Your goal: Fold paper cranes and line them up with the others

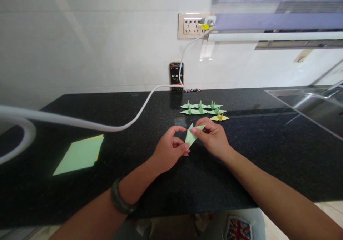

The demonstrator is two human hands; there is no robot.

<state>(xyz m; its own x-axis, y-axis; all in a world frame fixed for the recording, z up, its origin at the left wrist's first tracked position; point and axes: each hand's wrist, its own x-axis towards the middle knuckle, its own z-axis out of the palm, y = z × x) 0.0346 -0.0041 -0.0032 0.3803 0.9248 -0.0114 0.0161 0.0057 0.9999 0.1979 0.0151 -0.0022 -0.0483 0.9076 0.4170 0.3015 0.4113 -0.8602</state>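
A partly folded piece of light green origami paper [190,137] is held above the black counter between both hands. My left hand [171,147] pinches its lower end between thumb and fingers, the index finger stretched out beside it. With thumb and fingers, my right hand [213,135] grips the upper part, where a pointed flap sticks out to the right. Just beyond the hands stand several green folded paper cranes [200,110] in two rows. A yellow paper crane [220,117] sits at their near right, close to my right fingers.
A stack of green and yellow paper sheets [80,156] lies at the left on the black counter [134,186]. A white cable [118,128] crosses from the left to the wall socket [191,26]. A phone showing a timer [176,76] leans on the wall. A sink [316,107] is at the right.
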